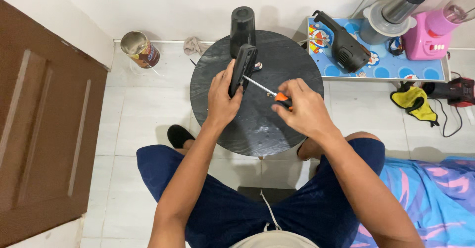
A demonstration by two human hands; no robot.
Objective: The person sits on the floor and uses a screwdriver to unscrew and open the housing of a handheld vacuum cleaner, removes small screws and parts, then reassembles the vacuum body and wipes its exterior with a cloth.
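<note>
Okay, scanning from the left: a brown panelled door (44,124), then an open metal tin with a printed label (140,49) lying on the white tiled floor (128,124). Now my left hand (222,97) comes up, wrapped firmly around a long black plastic casing (242,67), holding it on edge above the round black desk (257,129). Next, the orange-handled screwdriver (267,90): its steel shaft runs to the side of the casing, the tip touching it, and my right hand (302,107) is clenched on the handle. I'd say I'm midway through working a screw; the casing looks whole, nothing separated that I can see, so opening it remains. It looks matt, dark, slim and ribbed. Behind it stands a dark tapered cup-shaped part (243,24). Further right, a black handheld motor unit (344,45) lies on a blue cartoon-patterned tray (391,67), beside a pink blender base (428,37).
</note>
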